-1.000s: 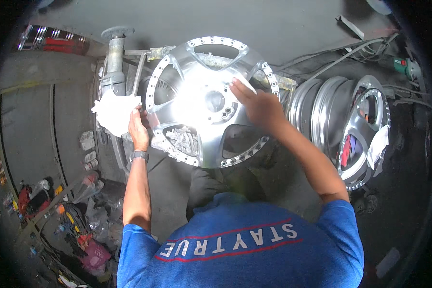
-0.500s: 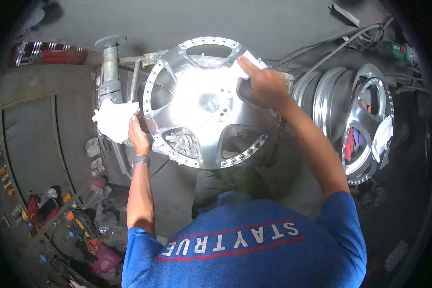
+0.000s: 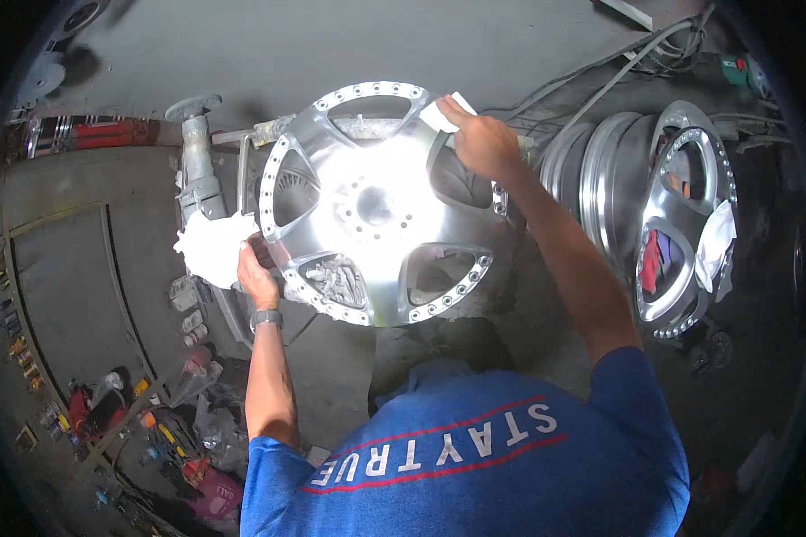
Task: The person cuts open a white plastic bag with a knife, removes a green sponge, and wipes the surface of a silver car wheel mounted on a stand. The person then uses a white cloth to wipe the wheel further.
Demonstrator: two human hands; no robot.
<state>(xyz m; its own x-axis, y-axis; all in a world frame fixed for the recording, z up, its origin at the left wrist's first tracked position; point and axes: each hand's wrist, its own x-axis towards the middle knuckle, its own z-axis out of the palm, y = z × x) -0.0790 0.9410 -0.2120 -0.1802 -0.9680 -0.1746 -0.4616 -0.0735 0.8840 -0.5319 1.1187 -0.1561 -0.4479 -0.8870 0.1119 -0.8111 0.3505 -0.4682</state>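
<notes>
A bright silver wheel centre (image 3: 403,237) with wide spokes and a ring of holes along its edge stands face-up before me, its middle washed out by glare. My right hand (image 3: 486,148) pinches a folded white cloth (image 3: 448,114) against the upper right edge. At the lower left edge is my left hand (image 3: 259,276), its fingers curled beside the wheel. A larger bunched white cloth (image 3: 213,251) appears gripped in those fingers, which are partly hidden.
Left of the wheel stands a grey metal post (image 3: 200,170). More silver wheel rims (image 3: 604,179) stand at right, with a perforated wheel centre (image 3: 663,210) and a white cloth (image 3: 715,240). Cables (image 3: 591,85) run along the upper right. Tools and bags (image 3: 215,416) litter the lower left floor.
My right hand and its cloth have slid outward toward the wheel's upper right edge. My left hand keeps its place beside the left edge. The whole view has shifted slightly.
</notes>
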